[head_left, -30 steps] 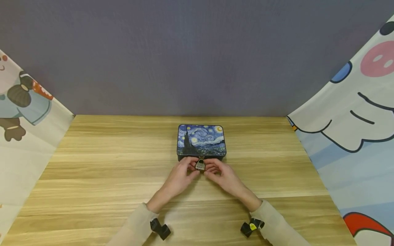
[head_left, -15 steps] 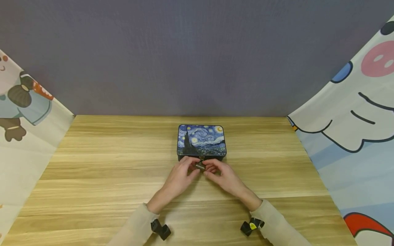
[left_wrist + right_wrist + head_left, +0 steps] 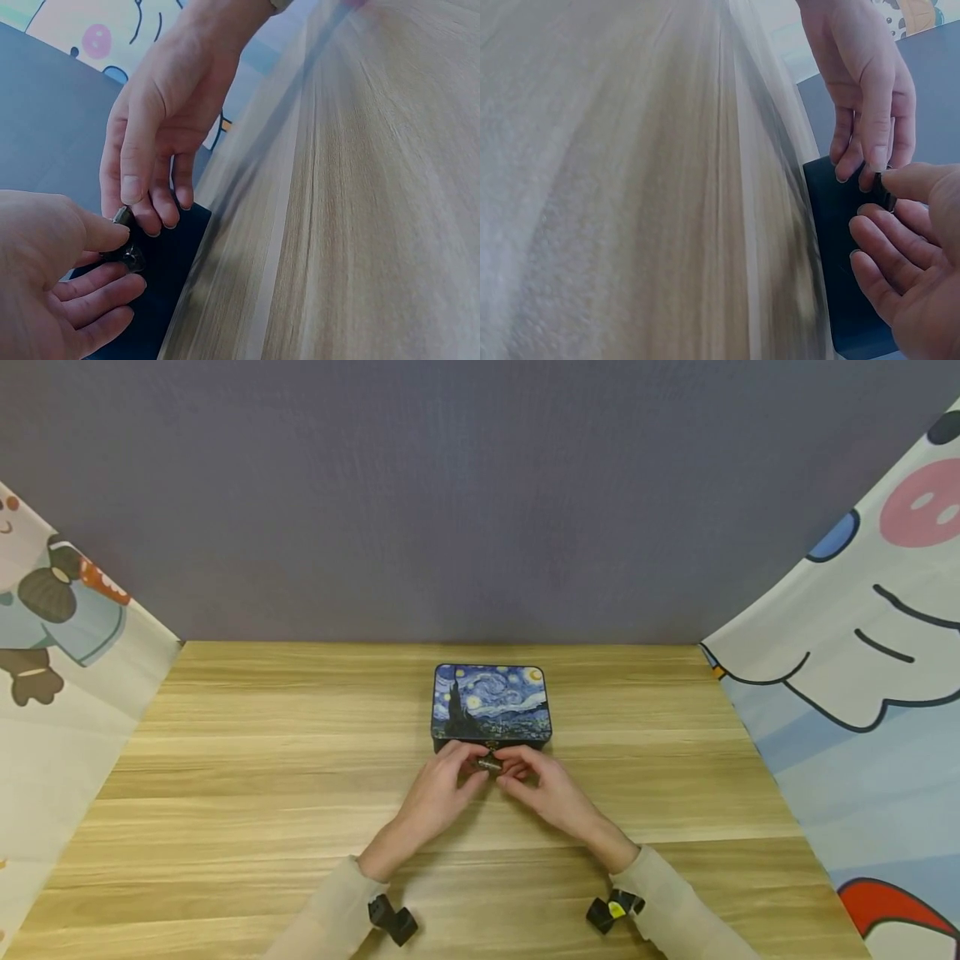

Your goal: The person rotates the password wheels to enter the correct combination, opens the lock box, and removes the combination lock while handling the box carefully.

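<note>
A tin box (image 3: 491, 702) with a starry night painting on its lid rests lid down shut on the table. At the middle of its front hangs a small metal padlock (image 3: 490, 763), seemingly with number dials; fingers partly hide it. My left hand (image 3: 441, 783) pinches the padlock from the left, thumb below and index finger above. From the right, my right hand (image 3: 551, 793) pinches it in much the same way. In the left wrist view the padlock (image 3: 133, 257) shows dark between the fingertips, against the box's dark front (image 3: 169, 262). The right wrist view shows little of the padlock (image 3: 885, 196).
The wood-grain table (image 3: 300, 760) spreads around the box. Behind it rises a grey wall (image 3: 450, 510). Cartoon-printed curtains hang at the left (image 3: 67, 693) and right (image 3: 847, 635). Each sleeve carries a black wrist camera, left (image 3: 392, 920) and right (image 3: 613, 912).
The padlock has tilted: its broad face and shackle showed a second ago, and now only a narrower face shows. The fingertips have drawn closer together over it. The box has stayed put.
</note>
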`<state>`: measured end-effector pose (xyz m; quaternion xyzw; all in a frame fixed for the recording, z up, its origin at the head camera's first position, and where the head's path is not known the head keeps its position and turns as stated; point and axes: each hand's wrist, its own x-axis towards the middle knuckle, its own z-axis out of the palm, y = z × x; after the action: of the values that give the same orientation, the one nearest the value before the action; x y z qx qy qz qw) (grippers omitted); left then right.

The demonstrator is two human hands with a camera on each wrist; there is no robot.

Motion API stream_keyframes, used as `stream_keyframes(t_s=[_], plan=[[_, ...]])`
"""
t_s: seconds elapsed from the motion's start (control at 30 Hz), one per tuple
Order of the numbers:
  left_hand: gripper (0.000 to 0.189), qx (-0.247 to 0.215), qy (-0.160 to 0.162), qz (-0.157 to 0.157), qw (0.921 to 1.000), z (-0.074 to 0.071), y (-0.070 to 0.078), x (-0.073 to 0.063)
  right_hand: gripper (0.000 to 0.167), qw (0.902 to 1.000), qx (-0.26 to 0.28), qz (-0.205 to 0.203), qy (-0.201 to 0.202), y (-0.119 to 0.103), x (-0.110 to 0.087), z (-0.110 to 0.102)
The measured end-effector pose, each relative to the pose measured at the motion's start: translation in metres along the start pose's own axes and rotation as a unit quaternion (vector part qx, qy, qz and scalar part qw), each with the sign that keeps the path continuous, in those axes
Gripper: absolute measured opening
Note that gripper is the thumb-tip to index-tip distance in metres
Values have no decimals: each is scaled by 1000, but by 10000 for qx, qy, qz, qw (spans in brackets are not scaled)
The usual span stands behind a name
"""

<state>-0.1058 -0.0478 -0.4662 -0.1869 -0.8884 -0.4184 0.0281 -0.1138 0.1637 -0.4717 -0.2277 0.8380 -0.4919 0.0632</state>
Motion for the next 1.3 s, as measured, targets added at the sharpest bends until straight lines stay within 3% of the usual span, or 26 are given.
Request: stream_keyframes(t_s=[0.4, 0.87, 1.3], plan=[[28, -43, 13, 33, 10000, -1, 2, -1, 34, 9998, -193, -10, 38, -2, 0, -3], [27, -145, -38, -44, 9999, -4, 4, 2, 34, 9973, -535, -419, 288, -1, 2, -2], [25, 80, 130, 24, 9999, -5, 4, 4, 32, 9870, -1241, -875, 524, -3, 4, -2]])
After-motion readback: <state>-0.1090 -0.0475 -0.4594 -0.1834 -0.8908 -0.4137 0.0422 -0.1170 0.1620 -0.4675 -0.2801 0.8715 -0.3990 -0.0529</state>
